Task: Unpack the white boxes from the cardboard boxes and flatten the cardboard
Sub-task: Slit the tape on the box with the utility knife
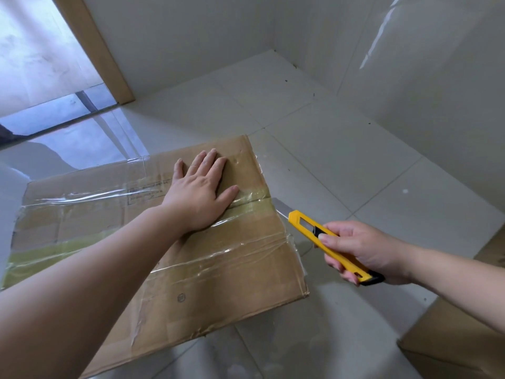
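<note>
The left hand (203, 191) lies flat, fingers straight, pressing the top of the taped cardboard box (153, 242) at centre frame on the tiled floor (341, 149). The right hand (363, 250) grips a yellow utility knife (328, 246), blade out at the box's right edge by the tape seam (246, 203). Opening is the step in hand; next, the blade should run along the seam, clear of the fingers. No white boxes show.

Left hand (200, 191) flat on cardboard box (169, 255), knife (328, 243) just right.
</note>
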